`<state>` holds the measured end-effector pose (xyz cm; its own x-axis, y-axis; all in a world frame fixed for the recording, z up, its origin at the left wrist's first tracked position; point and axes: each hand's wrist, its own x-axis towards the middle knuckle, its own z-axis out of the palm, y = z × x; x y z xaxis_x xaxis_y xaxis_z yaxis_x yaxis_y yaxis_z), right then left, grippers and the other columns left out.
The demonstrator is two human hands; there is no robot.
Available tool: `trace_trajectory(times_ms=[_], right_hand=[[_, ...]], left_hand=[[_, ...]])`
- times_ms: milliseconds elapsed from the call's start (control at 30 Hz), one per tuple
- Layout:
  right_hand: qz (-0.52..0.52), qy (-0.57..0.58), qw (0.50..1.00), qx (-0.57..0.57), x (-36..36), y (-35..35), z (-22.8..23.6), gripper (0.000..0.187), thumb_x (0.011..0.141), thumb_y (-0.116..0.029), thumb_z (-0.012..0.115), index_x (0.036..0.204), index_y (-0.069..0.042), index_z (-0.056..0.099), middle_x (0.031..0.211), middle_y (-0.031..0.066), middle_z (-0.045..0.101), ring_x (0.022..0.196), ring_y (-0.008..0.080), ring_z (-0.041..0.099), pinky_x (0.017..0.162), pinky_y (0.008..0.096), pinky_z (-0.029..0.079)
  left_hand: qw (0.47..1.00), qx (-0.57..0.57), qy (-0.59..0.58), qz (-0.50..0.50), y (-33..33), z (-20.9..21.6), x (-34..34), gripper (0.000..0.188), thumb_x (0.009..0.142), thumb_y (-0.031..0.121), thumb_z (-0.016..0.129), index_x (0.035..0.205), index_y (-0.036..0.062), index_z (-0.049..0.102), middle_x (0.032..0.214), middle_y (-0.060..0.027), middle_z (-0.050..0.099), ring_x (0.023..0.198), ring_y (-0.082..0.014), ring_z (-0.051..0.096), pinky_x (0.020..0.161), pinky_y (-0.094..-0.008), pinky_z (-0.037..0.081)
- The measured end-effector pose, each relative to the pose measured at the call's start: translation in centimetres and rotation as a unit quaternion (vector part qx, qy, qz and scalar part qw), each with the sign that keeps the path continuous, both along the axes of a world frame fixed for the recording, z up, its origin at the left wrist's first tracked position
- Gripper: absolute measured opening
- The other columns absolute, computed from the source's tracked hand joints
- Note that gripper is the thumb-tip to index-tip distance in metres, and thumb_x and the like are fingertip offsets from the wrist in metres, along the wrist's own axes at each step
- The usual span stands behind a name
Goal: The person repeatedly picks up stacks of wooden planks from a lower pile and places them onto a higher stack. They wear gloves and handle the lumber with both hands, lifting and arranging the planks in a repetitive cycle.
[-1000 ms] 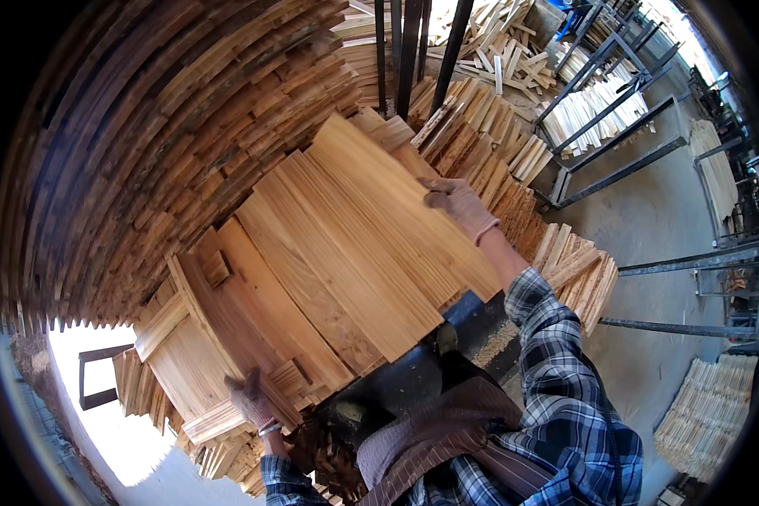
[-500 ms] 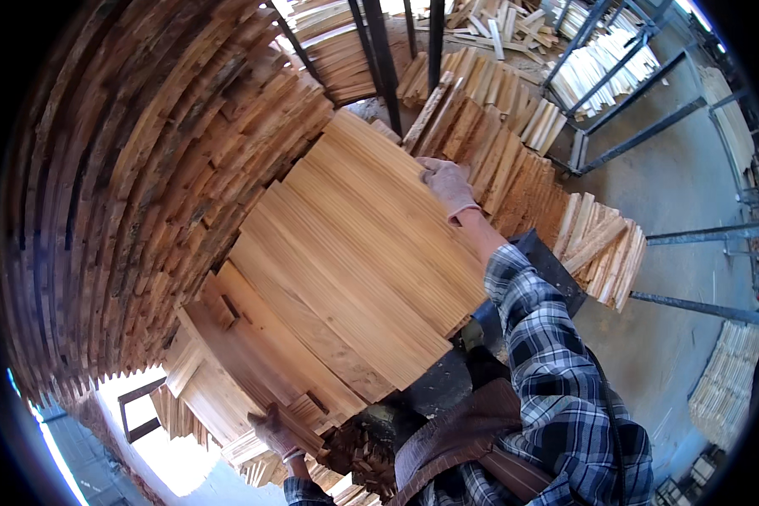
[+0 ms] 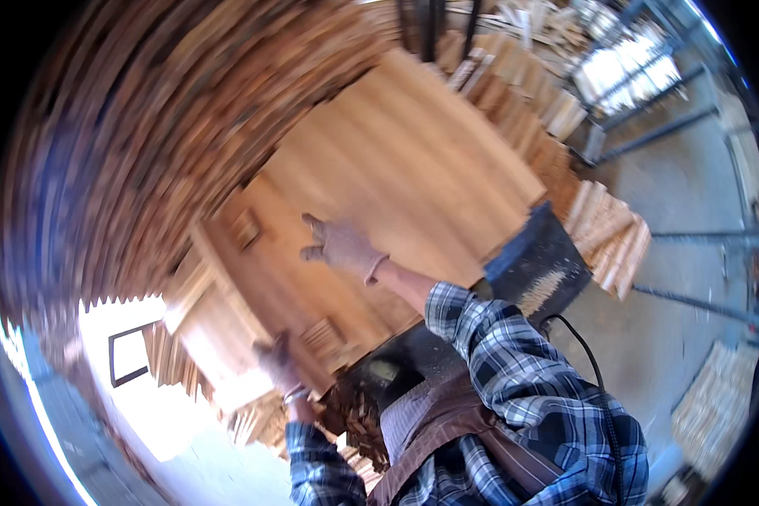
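Observation:
My right hand (image 3: 343,248), in a pale work glove, is over a row of smooth wooden boards (image 3: 396,152) laid side by side. Its thumb and fingers are spread, with nothing between them. My left hand (image 3: 280,368), also gloved, is at the near end of a long wooden strip (image 3: 232,282) that edges the boards on the left. Motion blur smears its fingers, so I cannot make out whether they grip the strip. Two small wood blocks sit beside that strip, one at the far end (image 3: 246,229) and one at the near end (image 3: 322,337).
A tall stack of rough planks (image 3: 169,126) rises at the left. Cut wood pieces (image 3: 607,232) are piled at the right, beside a dark surface with sawdust (image 3: 541,291). Metal frames (image 3: 658,131) stand farther right. A black cable (image 3: 594,363) hangs by my right arm.
My right hand has left the far right edge of the boards and moved left and nearer, over their left part. My left hand appears higher in view. The whole view has shifted and blurred.

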<state>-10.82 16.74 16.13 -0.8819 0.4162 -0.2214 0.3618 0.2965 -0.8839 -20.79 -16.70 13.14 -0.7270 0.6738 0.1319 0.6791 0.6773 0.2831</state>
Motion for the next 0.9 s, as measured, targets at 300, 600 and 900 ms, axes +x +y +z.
trace_trajectory(times_ms=[300, 600, 900], right_hand=[[-0.034, -0.198, 0.979, -0.016, -13.3, -19.4, 3.0, 0.110, 0.073, -0.046, 0.079, 0.152, -0.008, 0.013, 0.138, 0.0337, 0.042, 0.121, 0.0474, 0.051, 0.098, 0.0451, 0.047], [-0.204, 0.189, 0.873, -0.400, -1.7, -14.9, 1.1, 0.115, 0.061, -0.016, 0.084, 0.151, 0.003, 0.015, 0.142, 0.0265, 0.041, 0.131, 0.0357, 0.041, 0.107, 0.0369, 0.037], [-0.560, 0.193, 0.790, -0.160, 24.0, -7.7, -5.1, 0.107, 0.066, -0.014, 0.086, 0.148, 0.005, 0.021, 0.126, 0.0150, 0.050, 0.107, 0.0218, 0.053, 0.092, 0.0292, 0.047]], left_hand=[[0.864, 0.251, -0.347, 0.264, -0.6, -1.3, -2.0, 0.034, 0.089, 0.023, 0.069, 0.108, -0.0030, 0.058, 0.088, -0.0073, 0.065, 0.075, -0.0124, 0.057, 0.064, -0.0291, 0.049], [0.764, 0.400, -0.449, 0.235, -1.1, -2.7, -2.1, 0.021, 0.093, 0.026, 0.066, 0.097, 0.0053, 0.065, 0.083, 0.0027, 0.060, 0.073, -0.0076, 0.052, 0.066, -0.0231, 0.044], [0.803, 0.344, -0.423, 0.240, -1.2, -2.3, -2.0, 0.021, 0.092, 0.026, 0.068, 0.087, 0.0067, 0.065, 0.072, 0.0068, 0.052, 0.066, -0.0058, 0.040, 0.058, -0.0227, 0.035]])
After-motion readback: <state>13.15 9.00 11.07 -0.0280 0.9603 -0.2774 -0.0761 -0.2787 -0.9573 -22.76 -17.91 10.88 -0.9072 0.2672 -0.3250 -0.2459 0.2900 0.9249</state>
